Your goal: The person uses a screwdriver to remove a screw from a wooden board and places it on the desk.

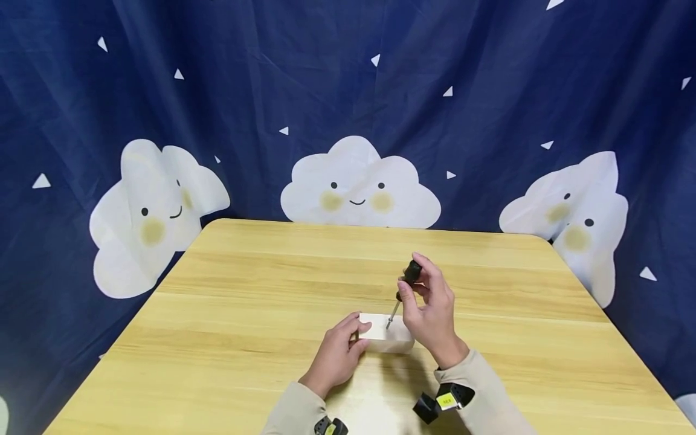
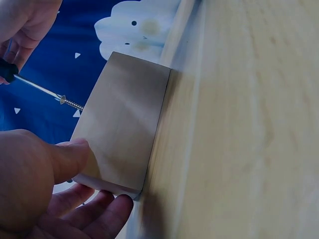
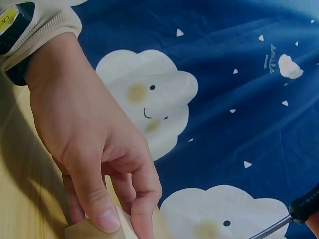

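Note:
A pale wooden block (image 1: 388, 345) lies on the table, and my left hand (image 1: 338, 356) grips its left end, thumb on the upper edge. My right hand (image 1: 435, 317) holds a screwdriver (image 1: 412, 272) by its black handle, tilted above the block. The shaft's tip meets the head of a threaded screw (image 2: 75, 105), whose point reaches the block's top face. In the left wrist view the thumb lies along the block's side, with fingers under its end. The right wrist view shows the left hand pinching the block; the screw is out of frame there.
The wood-grain table (image 1: 244, 302) runs back to a dark blue curtain (image 1: 326, 72) printed with white clouds and triangles. Black wrist devices (image 1: 455, 396) sit on both beige sleeves.

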### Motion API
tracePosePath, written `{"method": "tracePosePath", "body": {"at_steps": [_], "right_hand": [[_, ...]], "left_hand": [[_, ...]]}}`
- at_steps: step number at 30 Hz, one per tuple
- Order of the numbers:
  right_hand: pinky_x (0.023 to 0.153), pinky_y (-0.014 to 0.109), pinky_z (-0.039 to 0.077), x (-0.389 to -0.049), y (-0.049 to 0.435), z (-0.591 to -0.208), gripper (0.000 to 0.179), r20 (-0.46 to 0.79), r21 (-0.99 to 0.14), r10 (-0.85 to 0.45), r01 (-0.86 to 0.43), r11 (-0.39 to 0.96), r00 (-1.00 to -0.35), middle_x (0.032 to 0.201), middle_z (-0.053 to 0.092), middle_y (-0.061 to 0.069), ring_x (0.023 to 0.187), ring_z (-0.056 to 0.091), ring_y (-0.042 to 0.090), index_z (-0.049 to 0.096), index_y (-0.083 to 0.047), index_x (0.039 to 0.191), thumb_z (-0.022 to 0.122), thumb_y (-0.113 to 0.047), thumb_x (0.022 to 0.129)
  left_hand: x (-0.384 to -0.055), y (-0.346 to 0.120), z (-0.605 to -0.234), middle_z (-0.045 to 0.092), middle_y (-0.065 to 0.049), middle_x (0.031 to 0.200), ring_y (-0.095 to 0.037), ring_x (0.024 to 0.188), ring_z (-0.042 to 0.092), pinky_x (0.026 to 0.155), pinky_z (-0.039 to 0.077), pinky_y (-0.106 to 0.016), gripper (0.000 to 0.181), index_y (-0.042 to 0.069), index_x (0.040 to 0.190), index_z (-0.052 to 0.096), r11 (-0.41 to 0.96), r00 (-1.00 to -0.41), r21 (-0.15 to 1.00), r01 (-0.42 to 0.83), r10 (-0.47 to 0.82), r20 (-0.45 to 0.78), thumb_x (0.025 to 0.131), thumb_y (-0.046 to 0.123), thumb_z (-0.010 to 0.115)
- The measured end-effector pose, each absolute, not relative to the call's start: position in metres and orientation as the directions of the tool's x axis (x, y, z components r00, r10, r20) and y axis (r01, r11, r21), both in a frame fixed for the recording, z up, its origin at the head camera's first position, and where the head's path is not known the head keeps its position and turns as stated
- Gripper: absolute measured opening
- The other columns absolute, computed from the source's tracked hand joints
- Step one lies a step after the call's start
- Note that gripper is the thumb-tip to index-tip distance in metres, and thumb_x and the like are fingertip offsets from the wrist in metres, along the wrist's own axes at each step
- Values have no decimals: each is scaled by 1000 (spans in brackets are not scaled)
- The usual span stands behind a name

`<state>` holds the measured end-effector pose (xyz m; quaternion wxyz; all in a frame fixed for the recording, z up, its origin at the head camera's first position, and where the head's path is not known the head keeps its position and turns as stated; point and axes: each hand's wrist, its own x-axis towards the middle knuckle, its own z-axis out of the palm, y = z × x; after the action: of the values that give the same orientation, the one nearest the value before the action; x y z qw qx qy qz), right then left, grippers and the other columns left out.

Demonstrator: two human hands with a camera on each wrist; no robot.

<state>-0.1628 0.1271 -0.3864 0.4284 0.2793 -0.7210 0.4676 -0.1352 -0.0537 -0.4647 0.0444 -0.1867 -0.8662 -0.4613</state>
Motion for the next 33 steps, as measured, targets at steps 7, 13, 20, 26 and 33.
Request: {"method": "tracePosePath", "body": {"at_steps": [7,13,20,26,33], "right_hand": [[66,15,56,-164,126,-386,51,905,-390,9,-824,412,-424,92,55,19,73,58,24,52,10,124,66,-28,93],[68,13,55,-162,127,-385,47,873,-451,27,-785,424,-487,91,55,19,76,58,23,52,8,125,73,3,84],[68,12,55,-163,127,-384,50,869,-457,26,-784,421,-493,92,57,18,77,61,23,53,8,125,66,17,78],[69,12,54,-164,127,-384,43,863,-476,56,-769,426,-503,93,53,19,76,56,21,56,6,123,73,-11,88],[67,10,53,-163,124,-382,58,853,-488,73,-741,461,-516,88,54,18,72,57,22,53,8,125,75,17,72]], "left_hand": [[-135,-53,-464,53,-18,137,-33,128,48,101,47,-39,26,4,117,66,509,-928,783,358,283,241,91,5,65],[-135,-53,-464,52,-19,138,-33,129,48,99,49,-37,25,3,117,66,505,-928,785,358,287,239,92,4,65],[-135,-53,-462,51,-20,138,-34,129,48,101,46,-38,27,3,118,66,504,-930,789,351,285,232,91,3,65],[-135,-53,-462,53,-20,137,-34,128,48,101,47,-37,26,3,117,66,503,-929,788,355,287,235,91,2,65],[-135,-54,-463,51,-21,138,-35,128,49,99,49,-35,27,2,118,66,500,-930,791,352,285,233,91,2,65]]}}
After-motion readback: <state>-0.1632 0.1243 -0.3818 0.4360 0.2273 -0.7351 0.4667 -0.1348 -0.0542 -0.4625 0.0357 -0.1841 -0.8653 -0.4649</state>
